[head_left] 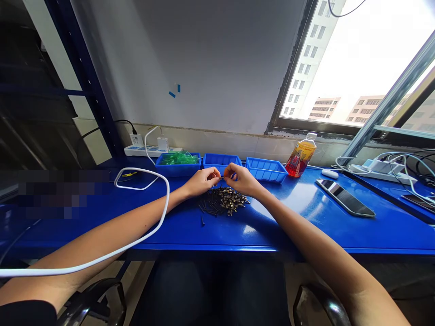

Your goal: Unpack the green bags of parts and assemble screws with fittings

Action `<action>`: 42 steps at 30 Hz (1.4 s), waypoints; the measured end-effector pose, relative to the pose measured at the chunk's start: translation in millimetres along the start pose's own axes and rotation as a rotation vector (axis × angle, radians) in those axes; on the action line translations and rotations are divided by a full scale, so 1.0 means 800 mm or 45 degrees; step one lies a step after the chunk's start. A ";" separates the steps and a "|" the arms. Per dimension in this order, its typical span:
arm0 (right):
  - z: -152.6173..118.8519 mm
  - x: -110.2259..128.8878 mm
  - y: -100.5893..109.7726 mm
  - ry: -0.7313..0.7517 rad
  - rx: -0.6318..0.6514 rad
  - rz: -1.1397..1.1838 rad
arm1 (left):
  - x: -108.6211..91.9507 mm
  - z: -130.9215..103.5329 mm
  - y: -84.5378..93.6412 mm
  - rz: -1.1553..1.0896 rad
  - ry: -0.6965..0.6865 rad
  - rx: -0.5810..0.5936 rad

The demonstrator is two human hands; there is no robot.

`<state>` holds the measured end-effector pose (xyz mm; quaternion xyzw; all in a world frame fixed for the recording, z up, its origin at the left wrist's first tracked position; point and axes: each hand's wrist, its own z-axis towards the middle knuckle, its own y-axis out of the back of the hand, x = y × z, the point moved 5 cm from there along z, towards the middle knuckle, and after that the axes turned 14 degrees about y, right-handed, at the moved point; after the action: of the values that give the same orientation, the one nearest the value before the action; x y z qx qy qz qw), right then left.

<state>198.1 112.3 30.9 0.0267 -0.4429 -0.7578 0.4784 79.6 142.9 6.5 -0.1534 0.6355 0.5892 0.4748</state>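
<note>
My left hand (pixel 203 181) and my right hand (pixel 242 180) meet above the blue table, fingertips almost touching. Both are closed in a pinch on a thin dark piece (pixel 222 177) between them, which looks like a screw; its ends are hidden by the fingers. Just below the hands lies a heap of small brass-coloured metal parts (pixel 233 201). Several black screws (pixel 211 207) are spread along the heap's left side, and a single screw (pixel 203 221) lies apart, nearer the front edge.
Behind the hands stand a blue bin with green plastic bags (pixel 180 158), a middle blue bin (pixel 220 158) and a right blue bin (pixel 267 170). A drink bottle (pixel 301 155) and a phone (pixel 345 198) are to the right. A white cable (pixel 167 199) loops across my left forearm.
</note>
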 end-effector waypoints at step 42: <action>-0.008 0.005 -0.011 0.130 0.039 -0.452 | 0.002 0.002 0.004 -0.271 0.086 -0.037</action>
<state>192.7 106.9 22.3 0.1501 -0.4179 -0.8211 0.3586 77.4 145.8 7.4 -0.2468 0.6225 0.5392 0.5107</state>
